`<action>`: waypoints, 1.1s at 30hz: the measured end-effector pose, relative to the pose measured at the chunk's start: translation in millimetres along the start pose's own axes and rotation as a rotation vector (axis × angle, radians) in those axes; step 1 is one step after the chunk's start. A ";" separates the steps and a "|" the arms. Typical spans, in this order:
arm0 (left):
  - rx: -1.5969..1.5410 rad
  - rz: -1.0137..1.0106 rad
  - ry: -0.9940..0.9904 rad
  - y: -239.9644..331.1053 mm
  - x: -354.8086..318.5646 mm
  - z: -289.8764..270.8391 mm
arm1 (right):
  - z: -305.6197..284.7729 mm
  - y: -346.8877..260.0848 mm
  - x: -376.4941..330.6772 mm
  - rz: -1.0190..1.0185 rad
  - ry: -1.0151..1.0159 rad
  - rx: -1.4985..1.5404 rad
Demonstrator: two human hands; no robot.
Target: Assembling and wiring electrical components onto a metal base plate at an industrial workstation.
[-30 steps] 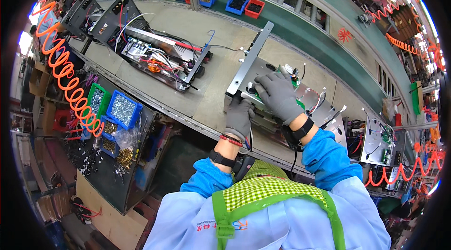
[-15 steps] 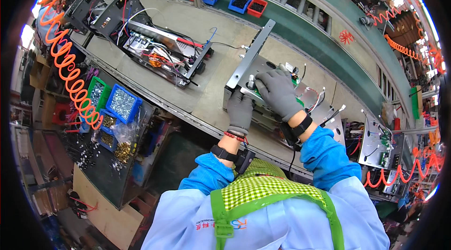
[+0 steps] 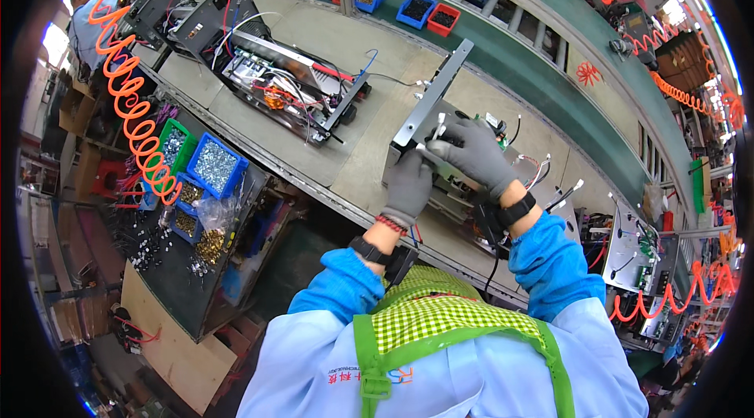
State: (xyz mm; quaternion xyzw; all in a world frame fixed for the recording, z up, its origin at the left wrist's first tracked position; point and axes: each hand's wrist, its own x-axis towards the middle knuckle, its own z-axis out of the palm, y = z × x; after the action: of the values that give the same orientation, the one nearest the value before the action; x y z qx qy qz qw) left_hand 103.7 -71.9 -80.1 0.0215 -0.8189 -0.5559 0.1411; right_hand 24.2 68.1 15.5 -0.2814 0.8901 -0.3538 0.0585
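Both my hands wear grey gloves and work at an open grey metal chassis with a circuit board and loose wires inside, lying on the workbench. My left hand grips the chassis's near edge. My right hand pinches a small white connector on thin wires, just inside the chassis wall. White-tipped wires trail out to the right of my right hand.
A second open chassis with coloured wiring lies to the left on the bench. Blue and green bins of screws sit at lower left beside an orange coiled hose. Red and blue bins stand at the back. More boards lie at right.
My right hand has shifted slightly left over the chassis and now pinches the white connector; my left hand stays on the near edge. My head has moved a little, so the scene sits differently.
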 end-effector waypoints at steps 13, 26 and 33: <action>0.563 0.006 -0.159 -25.6 -51.6 -72.0 | -111.8 -39.0 -10.3 -0.132 0.523 1.065; 0.681 0.486 -0.622 -33.0 -73.1 -42.6 | -148.9 -24.7 -12.3 -0.126 1.131 -0.682; 0.096 0.346 -0.240 -13.5 -51.3 -46.0 | -17.8 -24.4 -3.8 -0.258 -0.071 -0.410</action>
State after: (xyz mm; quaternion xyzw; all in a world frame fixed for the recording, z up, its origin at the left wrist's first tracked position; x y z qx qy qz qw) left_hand 163.0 -108.7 -87.4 -0.1788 -0.8468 -0.4825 0.1347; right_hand 33.2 66.4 44.6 -0.4112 0.8973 -0.1600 -0.0145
